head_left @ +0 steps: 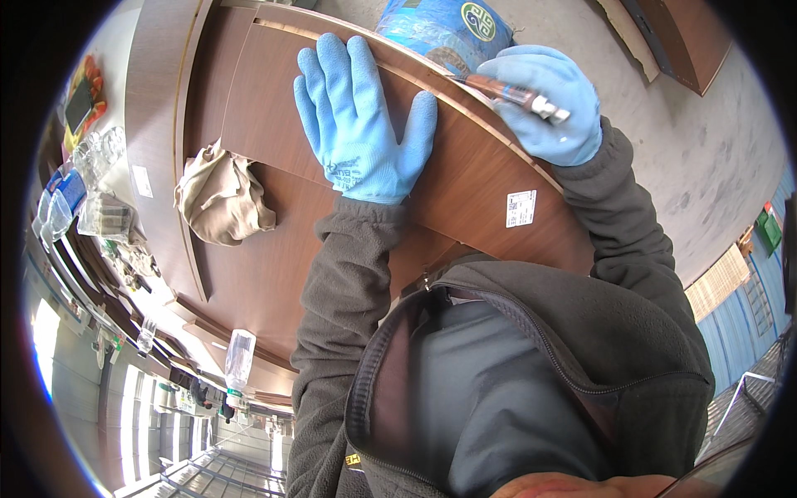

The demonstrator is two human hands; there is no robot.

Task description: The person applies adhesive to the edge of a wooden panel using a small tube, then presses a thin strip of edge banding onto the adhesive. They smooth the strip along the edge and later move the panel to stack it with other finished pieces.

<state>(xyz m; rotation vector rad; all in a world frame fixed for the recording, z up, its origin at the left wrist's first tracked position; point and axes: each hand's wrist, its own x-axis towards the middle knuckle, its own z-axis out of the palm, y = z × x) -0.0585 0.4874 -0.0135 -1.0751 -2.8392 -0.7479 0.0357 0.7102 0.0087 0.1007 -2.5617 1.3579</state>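
Note:
My left hand (355, 124), in a light blue coated glove, lies flat on a brown wood-grain panel (465, 183), fingers spread, thumb out to the right. Across the panel's far right edge, my right hand (552, 108) in a matching glove is closed round a slim hand tool (510, 91). The tool has a brown handle and a blurred silver end; its narrow front end points left at the panel's pale edge strip (432, 79). Whether its tip touches the strip I cannot tell. A white label (521, 208) is stuck on the panel near my right forearm.
A crumpled beige cloth (224, 195) lies on the boards to the left. Beyond the panel sits a blue sack (448, 33) on the grey floor. Another brown board (677, 37) stands at the far right. A clear plastic bottle (240, 361) is at the lower left.

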